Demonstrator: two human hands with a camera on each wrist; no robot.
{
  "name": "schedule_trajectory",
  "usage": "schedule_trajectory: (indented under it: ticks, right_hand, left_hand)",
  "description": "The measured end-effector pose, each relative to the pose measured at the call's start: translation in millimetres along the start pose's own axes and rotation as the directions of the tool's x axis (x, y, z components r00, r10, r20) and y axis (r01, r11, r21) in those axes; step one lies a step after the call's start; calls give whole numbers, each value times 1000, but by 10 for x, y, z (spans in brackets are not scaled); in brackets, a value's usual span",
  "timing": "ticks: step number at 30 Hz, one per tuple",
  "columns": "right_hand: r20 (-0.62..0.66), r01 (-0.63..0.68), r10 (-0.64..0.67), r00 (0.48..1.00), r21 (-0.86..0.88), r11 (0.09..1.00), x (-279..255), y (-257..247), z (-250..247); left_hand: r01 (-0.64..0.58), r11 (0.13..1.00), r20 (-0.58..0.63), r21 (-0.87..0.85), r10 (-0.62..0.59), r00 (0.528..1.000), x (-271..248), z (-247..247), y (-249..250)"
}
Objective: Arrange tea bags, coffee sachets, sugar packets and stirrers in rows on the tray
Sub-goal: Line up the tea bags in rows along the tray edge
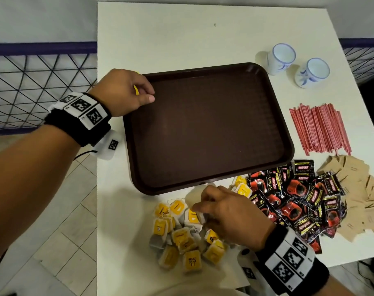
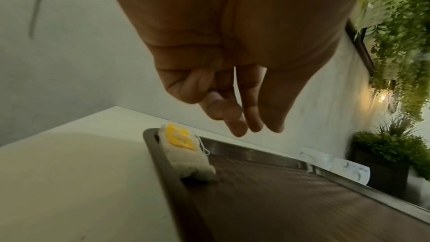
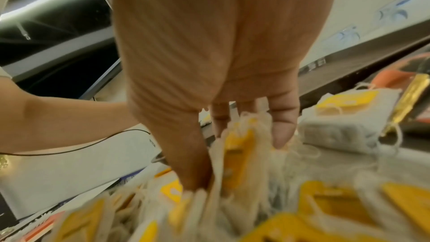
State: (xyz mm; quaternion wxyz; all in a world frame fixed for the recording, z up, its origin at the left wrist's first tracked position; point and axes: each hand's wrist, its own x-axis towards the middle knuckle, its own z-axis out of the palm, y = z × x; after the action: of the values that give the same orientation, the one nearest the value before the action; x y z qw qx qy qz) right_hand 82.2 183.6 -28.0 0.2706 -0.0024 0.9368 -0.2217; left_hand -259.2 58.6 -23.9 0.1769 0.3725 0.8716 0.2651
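Left hand (image 2: 232,73): fingers relaxed, released, just above tea bag (image 2: 184,152) lying in tray (image 2: 291,200) corner. Right hand (image 3: 209,80): pinching tea bags (image 3: 235,154) from pile.

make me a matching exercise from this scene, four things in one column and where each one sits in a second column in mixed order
Things:
1. stirrers
2. cups
3. tea bag pile
4. single tea bag

Places:
A. in a corner of the tray, against its rim
B. on the table beyond the tray's far right corner
C. on the table in front of the tray's near edge, under the right hand
D. on the table to the right of the tray, in a red bundle

Pairs: 1-D, 2-B, 3-C, 4-A
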Motion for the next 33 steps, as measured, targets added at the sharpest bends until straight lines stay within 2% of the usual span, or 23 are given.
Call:
schedule_trajectory:
  ticks: [7,12,15,19,22,25,28,30,33]
  right_hand:
    - [-71,-15,24,997,122,992,68,88,19]
    - [-150,-17,52,987,228,974,68,139,-90]
    - [-233,2,68,970,288,957,75,168,-206]
    - [-350,34,114,930,391,920,167,231,-303]
    - [-410,48,173,896,475,879,270,276,-372]
    - [-423,59,209,882,539,840,347,289,-486]
    - [-407,115,228,885,664,739,385,283,-598]
    - [-402,150,234,885,723,674,400,271,-649]
    - [-416,181,241,877,749,637,463,263,-678]
  left_hand:
    - [-36,999,36,-32,37,999,-120,120,47]
    - [-58,991,57,-124,65,996,-295,287,160]
    - [-67,976,144,-206,98,985,-436,411,306]
    - [-4,940,297,-341,112,948,-594,602,519]
    - [56,886,382,-461,141,913,-677,760,632]
    - [115,837,477,-535,187,859,-732,857,698]
    - [162,796,540,-583,231,809,-793,923,753]
    - [220,727,554,-651,258,791,-835,936,798]
    - [330,580,566,-745,288,772,-830,911,816]
